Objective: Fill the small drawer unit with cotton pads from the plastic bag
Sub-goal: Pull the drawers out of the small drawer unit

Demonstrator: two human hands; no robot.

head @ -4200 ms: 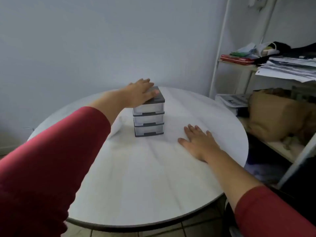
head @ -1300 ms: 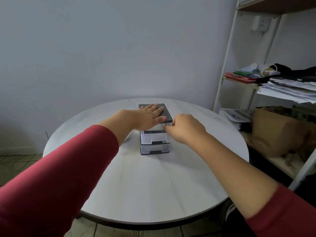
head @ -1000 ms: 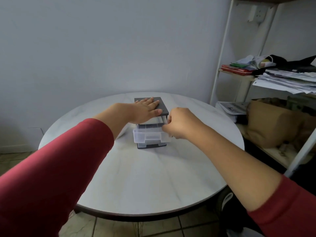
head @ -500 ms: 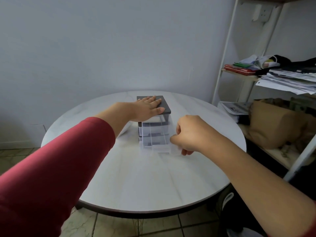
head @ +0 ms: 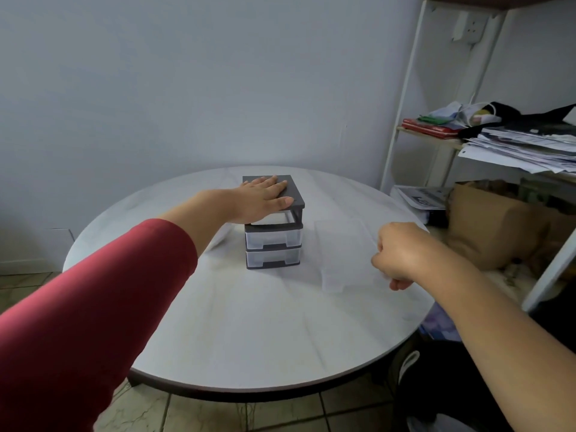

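Observation:
A small grey drawer unit (head: 273,246) stands in the middle of the round white table (head: 249,332). Its top slot is empty, and two clear drawers sit closed below it. My left hand (head: 265,199) lies flat on the unit's grey top. To the right of the unit, my right hand (head: 402,254) grips the right edge of the pulled-out clear top drawer (head: 339,247), low over the table. A bit of pale plastic (head: 219,240) shows left of the unit behind my left forearm. No cotton pads are visible.
A white metal shelf rack (head: 405,113) stands right of the table, holding stacked papers (head: 523,148), a red book and dark cloth. A brown paper bag (head: 498,222) sits on a lower shelf close to the table's right edge. A wall stands behind.
My right hand has pulled the top drawer fully out of the unit and carried it to the right. My left hand has stayed flat on the unit's top.

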